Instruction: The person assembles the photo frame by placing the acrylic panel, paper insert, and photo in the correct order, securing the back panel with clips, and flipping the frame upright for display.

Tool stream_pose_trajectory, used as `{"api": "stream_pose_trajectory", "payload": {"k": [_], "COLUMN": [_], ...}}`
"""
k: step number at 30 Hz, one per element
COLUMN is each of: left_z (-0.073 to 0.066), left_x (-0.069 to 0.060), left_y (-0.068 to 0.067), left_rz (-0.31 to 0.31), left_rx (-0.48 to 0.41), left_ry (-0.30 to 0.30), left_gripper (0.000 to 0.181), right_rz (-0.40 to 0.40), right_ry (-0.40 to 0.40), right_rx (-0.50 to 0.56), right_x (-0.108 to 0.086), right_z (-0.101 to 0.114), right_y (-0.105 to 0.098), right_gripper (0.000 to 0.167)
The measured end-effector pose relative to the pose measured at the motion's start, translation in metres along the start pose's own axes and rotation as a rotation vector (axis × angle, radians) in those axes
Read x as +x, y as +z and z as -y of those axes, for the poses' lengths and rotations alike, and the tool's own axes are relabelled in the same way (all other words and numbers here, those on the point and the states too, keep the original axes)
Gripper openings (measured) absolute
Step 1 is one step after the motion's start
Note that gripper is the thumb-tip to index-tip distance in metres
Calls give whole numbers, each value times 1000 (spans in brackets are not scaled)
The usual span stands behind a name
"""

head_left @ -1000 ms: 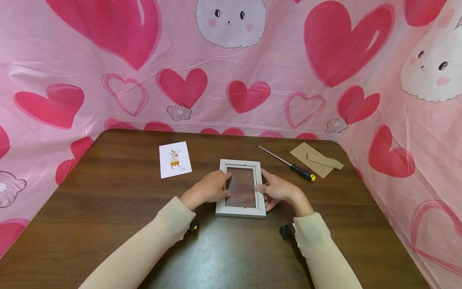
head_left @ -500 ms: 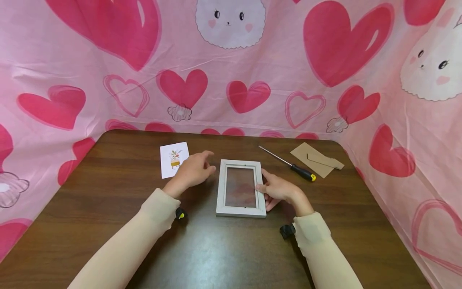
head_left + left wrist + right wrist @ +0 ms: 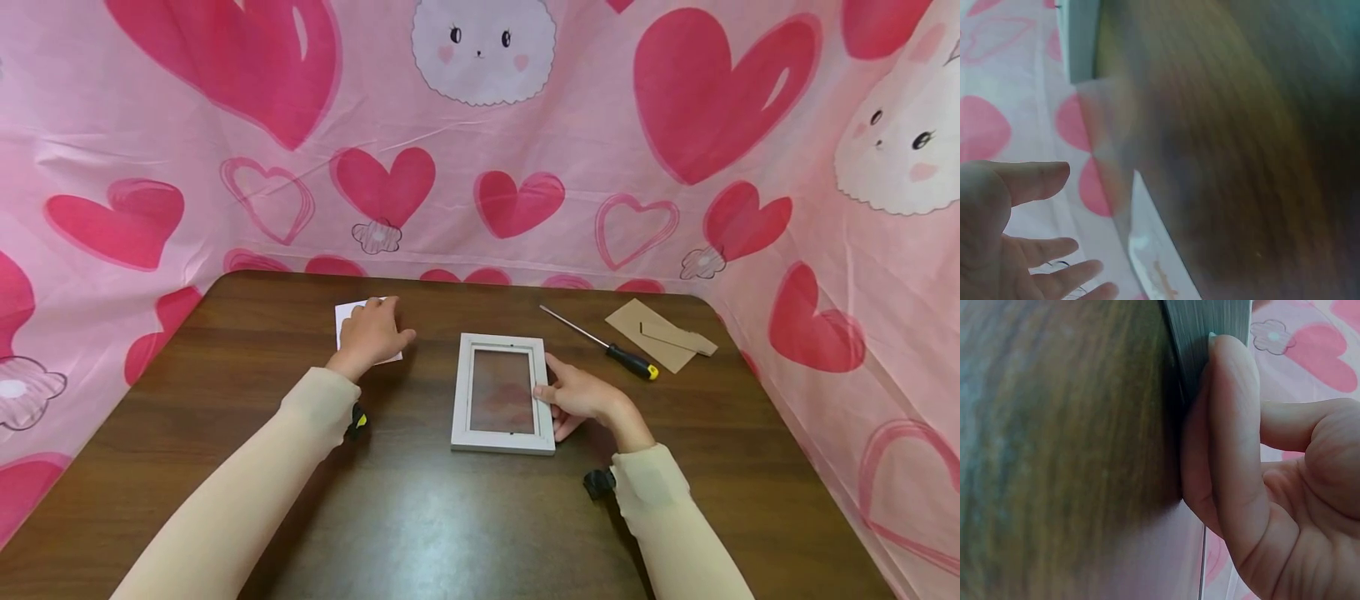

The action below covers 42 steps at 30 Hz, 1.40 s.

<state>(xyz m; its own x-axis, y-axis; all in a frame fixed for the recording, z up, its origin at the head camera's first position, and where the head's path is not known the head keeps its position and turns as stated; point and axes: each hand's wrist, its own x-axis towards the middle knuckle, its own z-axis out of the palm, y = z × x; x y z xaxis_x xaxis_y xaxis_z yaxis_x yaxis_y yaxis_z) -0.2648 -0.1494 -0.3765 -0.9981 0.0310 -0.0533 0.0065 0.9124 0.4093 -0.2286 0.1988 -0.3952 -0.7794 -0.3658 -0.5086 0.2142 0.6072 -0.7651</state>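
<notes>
My R hand (image 3: 588, 396) grips the R edge of the white frame (image 3: 463, 392), thumb on top. Card (image 3: 343, 314) lies on the desk (image 3: 420, 542), L of frame & a bit farther from me; long axis approx. parallel to frame's, slightly skewed. My L hand (image 3: 369, 335) is nearer the card, over it, thumb & fingers spread, pinching nothing; contact w/ card: can't tell.

Brn wood tbl (image 3: 427, 525) | wht frame (image 3: 462, 396) flat ctr | wht card (image 3: 344, 313) L | scrwdrvr (image 3: 617, 352) R | brn bd (image 3: 654, 351) far R
</notes>
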Motion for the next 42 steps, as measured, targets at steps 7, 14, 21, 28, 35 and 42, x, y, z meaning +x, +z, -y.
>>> {"api": "stream_pose_trajectory", "payload": {"k": [7,14,21,28,35,42], "left_z": [9,11,12,13,12,13], "left_x": [8,13,14,14,15,18], "left_y": [2,7,8,7,8,12], "left_rz": [37,64,112,112,104,106], "left_rx": [41,88,82,61,72,75], "left_ry": [-89,-180,-224,-211,-164,-158], "left_gripper": [80,69,67,70,72,74], "right_rz": [0,0,3,-9,-9,-9], "right_ry": [-1,-2,-7,-2,-5,-19], "right_rx": [0,-3,-3,-9,-4,-3], "right_x": [1,1,1,2,1,2], "right_z": [0,0,1,1,-1,-2], "right_y": [0,0,1,1,2,2], "right_gripper": [87,87,86,86,86,84]}}
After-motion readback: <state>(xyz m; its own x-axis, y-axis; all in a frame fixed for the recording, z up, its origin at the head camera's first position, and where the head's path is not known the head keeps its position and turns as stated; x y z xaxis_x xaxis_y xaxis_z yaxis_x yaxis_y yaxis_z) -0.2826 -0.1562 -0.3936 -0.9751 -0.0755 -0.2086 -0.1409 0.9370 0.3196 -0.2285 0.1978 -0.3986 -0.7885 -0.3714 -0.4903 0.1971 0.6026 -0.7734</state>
